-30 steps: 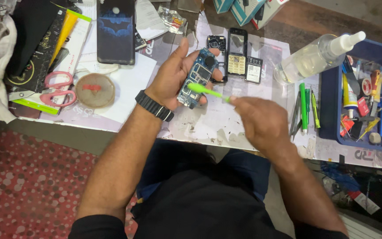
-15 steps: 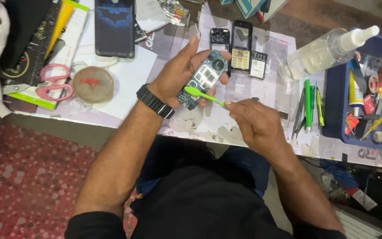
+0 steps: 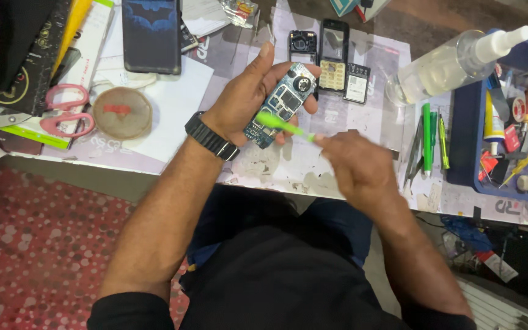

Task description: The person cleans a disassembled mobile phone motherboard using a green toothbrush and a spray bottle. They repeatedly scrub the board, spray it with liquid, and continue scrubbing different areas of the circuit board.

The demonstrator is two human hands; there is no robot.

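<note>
My left hand [image 3: 247,91] holds a small blue phone circuit board [image 3: 282,102] tilted above the table, fingers wrapped behind it. A black watch sits on that wrist. My right hand [image 3: 352,165] grips a light green brush [image 3: 282,125], its head lying on the lower part of the board. Just beyond the board lie a phone housing [image 3: 302,44], a keypad front [image 3: 333,58] and a dark battery [image 3: 357,82] on the paper-covered table [image 3: 288,168].
A clear spray bottle [image 3: 453,61] lies at the right beside a blue tray [image 3: 459,146] full of small tools. Green pens and tweezers [image 3: 426,143] lie next to it. At the left are pink scissors [image 3: 62,110], a round brown disc [image 3: 122,113] and a dark smartphone [image 3: 151,33].
The brush head has slid along the board between frames. My left hand has tilted the board slightly; the view has shifted a little.
</note>
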